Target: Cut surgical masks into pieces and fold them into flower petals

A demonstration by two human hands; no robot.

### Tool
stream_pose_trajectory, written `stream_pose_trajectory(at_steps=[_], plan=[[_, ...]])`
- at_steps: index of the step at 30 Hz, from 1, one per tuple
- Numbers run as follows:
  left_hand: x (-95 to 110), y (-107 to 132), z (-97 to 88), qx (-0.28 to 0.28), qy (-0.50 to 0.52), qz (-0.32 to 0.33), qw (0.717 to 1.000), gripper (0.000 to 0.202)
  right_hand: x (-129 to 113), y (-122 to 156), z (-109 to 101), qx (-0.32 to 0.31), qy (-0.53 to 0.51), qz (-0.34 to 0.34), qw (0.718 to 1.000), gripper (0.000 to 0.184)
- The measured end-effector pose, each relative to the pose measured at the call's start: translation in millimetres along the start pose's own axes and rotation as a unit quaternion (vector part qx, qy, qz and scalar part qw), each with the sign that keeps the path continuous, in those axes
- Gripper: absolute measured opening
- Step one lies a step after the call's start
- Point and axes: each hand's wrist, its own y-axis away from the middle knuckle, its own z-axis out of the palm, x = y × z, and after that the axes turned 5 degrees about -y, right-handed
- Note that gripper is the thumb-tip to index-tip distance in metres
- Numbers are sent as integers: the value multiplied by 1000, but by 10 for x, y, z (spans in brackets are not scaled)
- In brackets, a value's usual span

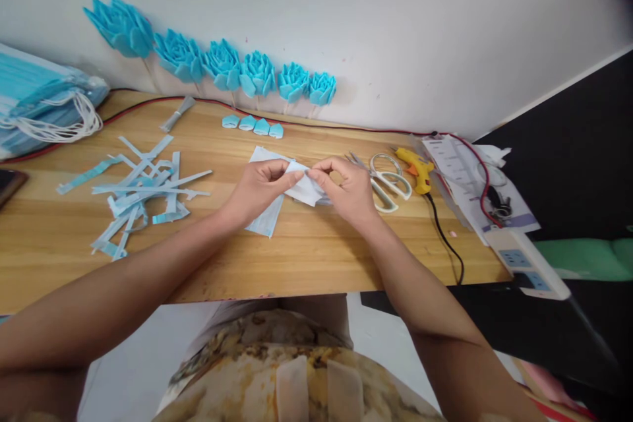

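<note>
Above the middle of the wooden table (306,257), my left hand (257,188) and my right hand (346,188) both pinch a piece of light blue mask fabric (304,188). Their fingertips meet at the fabric's upper edge. Under my left hand a second sheet of the same fabric (267,217) lies flat on the table. Scissors with white handles (388,181) lie just right of my right hand.
A pile of cut blue strips (141,198) lies at the left. Several blue fabric flowers (222,62) lean on the wall, with small folded petals (252,124) below them. A yellow glue gun (418,168), papers (465,178), a power strip (529,264) at right, and a mask stack (44,99) at far left.
</note>
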Motion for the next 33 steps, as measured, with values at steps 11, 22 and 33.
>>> stream_pose_trajectory(at_steps=[11, 22, 33], plan=[[-47, 13, 27, -44, -73, 6, 996, 24, 44, -78, -313, 108, 12, 44, 993, 25], [-203, 32, 26, -121, -330, 261, 899, 31, 254, -219, -523, 134, -59, 103, 984, 38], [-208, 195, 122, -232, -566, 311, 727, 27, 270, -144, -509, -100, -187, 199, 957, 40]])
